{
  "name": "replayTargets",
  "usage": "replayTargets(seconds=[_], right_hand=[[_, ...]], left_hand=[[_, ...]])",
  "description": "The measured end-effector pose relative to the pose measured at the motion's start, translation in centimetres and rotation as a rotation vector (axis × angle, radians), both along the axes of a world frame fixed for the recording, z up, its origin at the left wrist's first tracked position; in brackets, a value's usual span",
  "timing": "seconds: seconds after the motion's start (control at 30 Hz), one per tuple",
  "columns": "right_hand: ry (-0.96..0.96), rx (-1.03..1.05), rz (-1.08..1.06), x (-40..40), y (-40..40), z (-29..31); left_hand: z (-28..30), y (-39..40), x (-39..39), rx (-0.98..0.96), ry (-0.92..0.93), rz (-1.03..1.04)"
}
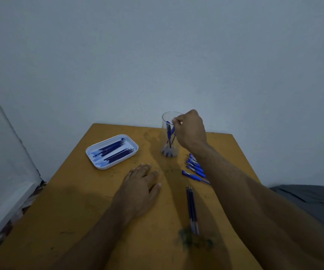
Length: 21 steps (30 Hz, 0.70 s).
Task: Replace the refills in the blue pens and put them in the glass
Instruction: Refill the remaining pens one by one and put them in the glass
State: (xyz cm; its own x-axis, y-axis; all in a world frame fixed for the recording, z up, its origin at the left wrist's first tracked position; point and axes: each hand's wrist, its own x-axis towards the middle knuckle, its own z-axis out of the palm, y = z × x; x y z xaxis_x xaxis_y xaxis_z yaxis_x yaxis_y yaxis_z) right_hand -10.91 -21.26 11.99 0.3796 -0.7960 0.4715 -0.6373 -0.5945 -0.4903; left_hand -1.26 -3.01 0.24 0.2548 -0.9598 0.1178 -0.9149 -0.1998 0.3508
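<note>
At the far left of the yellow table (pixel 75 201), a white tray (pixel 97 155) holds dark blue refills (pixel 114 151), well apart from the near edge. Your left hand (pixel 139 190) rests flat beside it, fingers spread, holding nothing. Ahead stands the glass (pixel 168 133) with blue pens inside, close to the table's far edge. Your right hand (pixel 190 129) pinches a pen (pixel 172 131) at its rim. Three loose refills (pixel 192 207) lie between your arms; a row of pens (pixel 195 168) sits partly under your right forearm.
</note>
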Motion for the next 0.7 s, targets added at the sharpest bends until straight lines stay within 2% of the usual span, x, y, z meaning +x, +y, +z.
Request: replayTargets(seconds=[0.13,0.2,0.27,0.37,0.4,0.63,0.7], right_hand=[[-0.191,-0.054,-0.015,-1.9,1.6,-0.5],[-0.189,-0.071,-0.067,-3.1,2.4,-1.3],[-0.017,-0.006,-0.080,-4.3,3.3,-2.3],[0.452,0.166,-0.035,-5.4,4.4,-4.8],[0.551,0.186,-0.015,-5.8,4.8,-5.7],[0.666,0.240,-0.037,-6.8,5.6,-6.8],[0.623,0.227,-0.029,-6.8,5.7,-6.9]], left_hand=[[0.1,0.0,0.0,0.008,0.006,0.000],[0.2,0.0,0.0,0.008,0.009,0.001],[0.2,0.0,0.0,0.013,0.013,0.004],[0.4,0.0,-0.1,0.026,0.008,0.001],[0.4,0.0,-0.1,0.027,0.005,0.000],[0.3,0.0,-0.1,0.034,0.005,0.008],[0.4,0.0,-0.1,0.041,0.003,0.008]])
